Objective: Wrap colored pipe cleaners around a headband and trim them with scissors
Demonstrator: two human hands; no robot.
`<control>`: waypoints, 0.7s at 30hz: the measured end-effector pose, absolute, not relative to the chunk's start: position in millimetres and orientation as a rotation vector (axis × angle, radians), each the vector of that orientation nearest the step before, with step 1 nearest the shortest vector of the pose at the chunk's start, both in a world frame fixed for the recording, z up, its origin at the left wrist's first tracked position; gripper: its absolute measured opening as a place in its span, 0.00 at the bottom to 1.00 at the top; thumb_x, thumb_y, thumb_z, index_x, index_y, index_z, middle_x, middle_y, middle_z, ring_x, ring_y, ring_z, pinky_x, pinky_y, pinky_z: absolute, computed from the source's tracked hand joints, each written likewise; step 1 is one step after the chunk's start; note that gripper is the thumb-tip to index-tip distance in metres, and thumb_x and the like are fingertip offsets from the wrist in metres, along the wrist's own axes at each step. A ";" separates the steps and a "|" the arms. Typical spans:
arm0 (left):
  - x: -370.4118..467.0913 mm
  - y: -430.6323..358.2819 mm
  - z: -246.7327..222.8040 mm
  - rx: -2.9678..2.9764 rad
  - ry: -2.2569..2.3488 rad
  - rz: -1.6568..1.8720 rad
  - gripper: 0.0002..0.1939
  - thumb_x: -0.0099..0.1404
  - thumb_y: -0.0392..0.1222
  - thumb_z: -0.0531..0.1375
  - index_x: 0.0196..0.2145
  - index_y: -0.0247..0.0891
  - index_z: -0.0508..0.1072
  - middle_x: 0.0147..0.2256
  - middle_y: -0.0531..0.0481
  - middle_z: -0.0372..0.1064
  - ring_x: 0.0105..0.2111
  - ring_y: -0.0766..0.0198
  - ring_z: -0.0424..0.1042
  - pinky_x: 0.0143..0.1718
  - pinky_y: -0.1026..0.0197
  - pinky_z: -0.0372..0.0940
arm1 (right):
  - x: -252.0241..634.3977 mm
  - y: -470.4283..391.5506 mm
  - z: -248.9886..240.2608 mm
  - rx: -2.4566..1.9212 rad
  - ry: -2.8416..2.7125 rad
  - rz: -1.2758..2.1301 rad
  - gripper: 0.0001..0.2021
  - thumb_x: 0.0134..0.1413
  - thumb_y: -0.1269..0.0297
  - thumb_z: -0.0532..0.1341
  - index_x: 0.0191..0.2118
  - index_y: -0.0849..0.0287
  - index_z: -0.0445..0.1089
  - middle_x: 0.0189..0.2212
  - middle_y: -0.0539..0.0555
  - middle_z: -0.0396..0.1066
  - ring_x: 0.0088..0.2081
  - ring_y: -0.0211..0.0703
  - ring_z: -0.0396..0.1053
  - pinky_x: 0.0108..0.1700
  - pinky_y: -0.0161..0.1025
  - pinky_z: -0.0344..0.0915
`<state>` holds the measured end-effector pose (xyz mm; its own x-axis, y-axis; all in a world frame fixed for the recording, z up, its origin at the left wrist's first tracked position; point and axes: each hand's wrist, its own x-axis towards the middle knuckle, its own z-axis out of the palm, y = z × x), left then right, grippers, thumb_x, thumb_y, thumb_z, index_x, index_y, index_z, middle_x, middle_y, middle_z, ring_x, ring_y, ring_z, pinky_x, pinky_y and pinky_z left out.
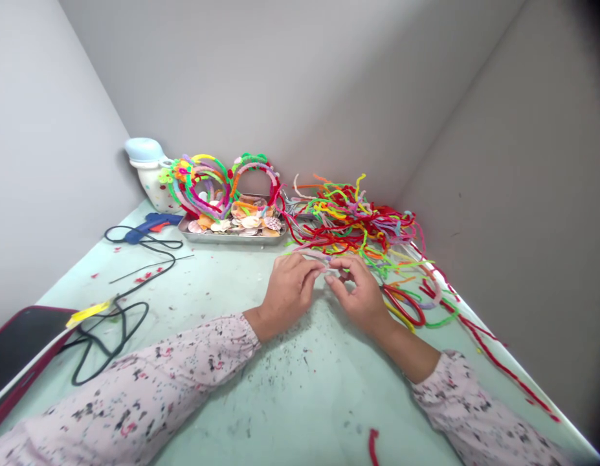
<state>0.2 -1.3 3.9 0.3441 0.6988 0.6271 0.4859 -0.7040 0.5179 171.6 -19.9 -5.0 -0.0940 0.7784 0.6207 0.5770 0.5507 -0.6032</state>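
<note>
Over the middle of the table, my left hand (294,285) is closed, thumb and forefinger pinching a pale pinkish pipe cleaner (311,253). Close beside it, my right hand (358,291) has its fingertips together on the same pale piece, near a lavender stretch of it. The fingers cover most of the gripped part. Just beyond the hands lies a tangled heap of coloured pipe cleaners (348,217). A red pipe cleaner loop (407,304) rests on the table to the right of my right hand.
Behind my hands, a metal tray (232,238) carries seashells and pipe-cleaner-wrapped headbands (200,188). A white container with a light blue lid (156,175) stands at its left. A blue glue gun (147,226), black cord (129,330) and dark red-edged device (25,343) lie left. Walls enclose the table.
</note>
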 end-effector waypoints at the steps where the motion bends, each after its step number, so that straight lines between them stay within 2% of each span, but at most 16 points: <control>1: 0.1 -2.1 5.2 2.355 1.069 1.295 0.08 0.69 0.36 0.53 0.41 0.38 0.73 0.36 0.48 0.71 0.41 0.59 0.69 0.45 0.54 0.58 | 171.8 -20.2 -4.3 -1.113 -1.776 0.240 0.10 0.57 0.66 0.61 0.45 0.55 0.66 0.42 0.55 0.66 0.41 0.44 0.67 0.40 0.42 0.69; 6: -1.9 -4.7 9.6 2.230 1.126 1.396 0.08 0.69 0.36 0.52 0.42 0.38 0.71 0.38 0.47 0.70 0.42 0.60 0.67 0.45 0.56 0.60 | 173.2 -21.4 -2.0 -1.097 -1.712 0.173 0.16 0.57 0.66 0.60 0.51 0.53 0.64 0.49 0.59 0.63 0.51 0.49 0.63 0.43 0.45 0.71; 9: -3.3 -4.2 10.6 2.137 1.121 1.463 0.08 0.70 0.36 0.51 0.42 0.38 0.69 0.37 0.47 0.68 0.40 0.61 0.66 0.42 0.58 0.61 | 173.6 -21.6 -1.7 -1.138 -1.648 0.161 0.17 0.56 0.66 0.61 0.52 0.54 0.63 0.48 0.59 0.63 0.47 0.48 0.66 0.42 0.46 0.71; 15: -2.4 -4.8 9.9 2.046 1.052 1.523 0.07 0.69 0.36 0.51 0.42 0.39 0.68 0.37 0.48 0.67 0.39 0.62 0.67 0.43 0.59 0.62 | 174.1 -20.6 -2.0 -1.128 -1.731 0.220 0.04 0.58 0.65 0.59 0.39 0.55 0.69 0.38 0.55 0.69 0.41 0.45 0.68 0.40 0.43 0.69; 18: -1.3 -6.2 8.8 2.027 1.031 1.484 0.07 0.69 0.36 0.52 0.42 0.38 0.68 0.37 0.47 0.67 0.39 0.62 0.67 0.42 0.59 0.63 | 173.6 -19.2 -5.6 -1.098 -1.818 0.345 0.08 0.60 0.64 0.59 0.44 0.54 0.71 0.40 0.55 0.71 0.41 0.44 0.70 0.40 0.43 0.70; 21: -0.6 -7.0 7.3 2.028 1.007 1.389 0.06 0.69 0.37 0.52 0.41 0.38 0.67 0.37 0.47 0.68 0.37 0.63 0.67 0.40 0.60 0.63 | 173.3 -18.2 -9.7 -1.085 -1.847 0.423 0.15 0.60 0.63 0.59 0.52 0.54 0.67 0.43 0.56 0.71 0.43 0.45 0.71 0.42 0.43 0.71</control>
